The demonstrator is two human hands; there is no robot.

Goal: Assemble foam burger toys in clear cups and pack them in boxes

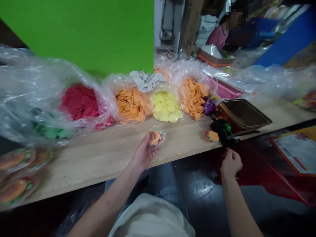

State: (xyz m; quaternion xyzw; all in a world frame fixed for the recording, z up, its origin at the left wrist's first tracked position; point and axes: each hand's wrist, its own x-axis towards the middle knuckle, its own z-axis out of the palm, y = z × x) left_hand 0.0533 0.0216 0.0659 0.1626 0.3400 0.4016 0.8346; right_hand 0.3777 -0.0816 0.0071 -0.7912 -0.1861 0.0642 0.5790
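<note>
**Left hand** (143, 155) grasping a small burger-shaped foam piece (155, 137) in clear film above the bench (81, 169). My right hand (231, 163), half-curled and apparently empty, lies just below a black hand tool (222, 132), beside a second burger piece (212, 136). Risk: a slack grip could drop the piece past the bench edge. Printed sheet (298, 154) on the floor: text unreadable.

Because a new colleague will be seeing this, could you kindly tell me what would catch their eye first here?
Bags of red discs, orange discs and yellow discs line the back of the wooden bench, beneath a green board. Over the bench's middle, the left hand holds a small wrapped burger-shaped piece.
</note>
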